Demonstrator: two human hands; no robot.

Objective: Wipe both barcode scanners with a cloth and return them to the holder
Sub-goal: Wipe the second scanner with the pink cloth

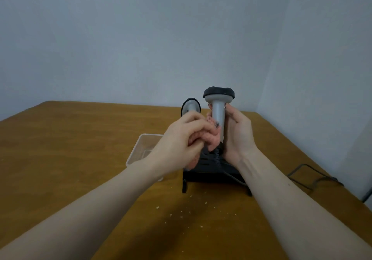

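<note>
Crumbs [181,212] near on table [70,159]. Black holder [209,171] mid-table, clear tub [141,149] to its left. Left hand [181,143] has fingers curled round pink cloth [209,137], pressed to handle of scanner [218,106]. Right hand [237,135] wraps that handle, upright above holder. Second scanner [190,106] sits farther left, in holder. Step: wiping one scanner. Next likely: finish handle and head, then reseat in holder.

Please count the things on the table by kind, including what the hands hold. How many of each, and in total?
Barcode scanners: 2, one held, one behind the left hand
Pink cloth: 1
Black holder: 1
Clear plastic container: 1
Total: 5
</note>
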